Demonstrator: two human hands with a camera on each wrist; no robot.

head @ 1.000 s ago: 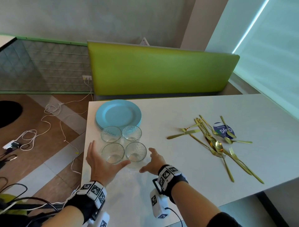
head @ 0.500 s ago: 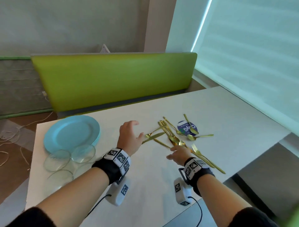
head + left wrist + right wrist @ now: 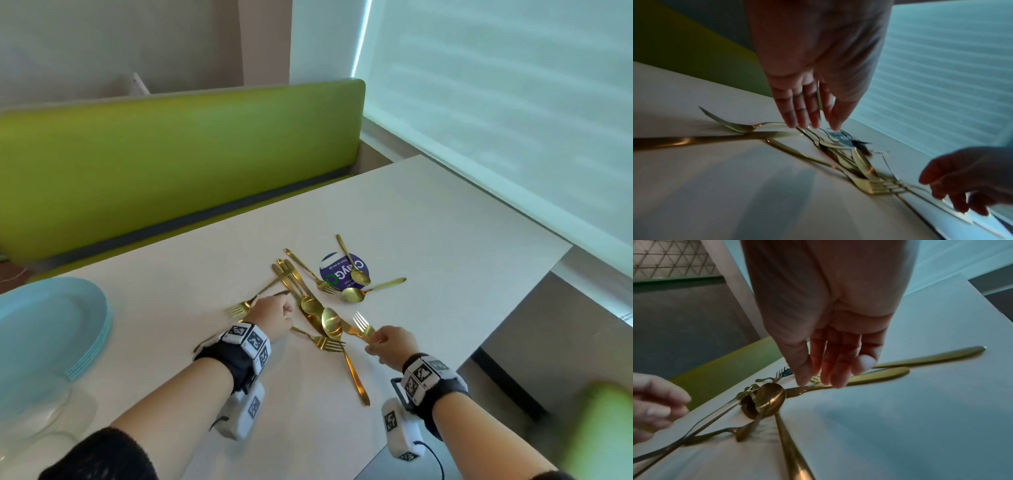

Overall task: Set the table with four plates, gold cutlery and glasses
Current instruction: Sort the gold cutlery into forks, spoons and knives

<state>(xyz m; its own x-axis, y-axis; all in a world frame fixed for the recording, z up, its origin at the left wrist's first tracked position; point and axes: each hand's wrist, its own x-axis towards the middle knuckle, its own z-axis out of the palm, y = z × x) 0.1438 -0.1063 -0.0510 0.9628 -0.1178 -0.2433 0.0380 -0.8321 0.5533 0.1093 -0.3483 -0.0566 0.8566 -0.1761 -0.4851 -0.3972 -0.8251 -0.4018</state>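
Left hand low over a tangled pile of slim gold metal cutlery, fingertips down on the handles, nothing visibly lifted. Right hand pinching a gold fork at the pile's near side. Likely light, stiff, slick and interlocked; best pinched mid-handle, one piece at a time. Stacked pale blue plates far left on the white table; bare room beyond, near edge close to the wrists.
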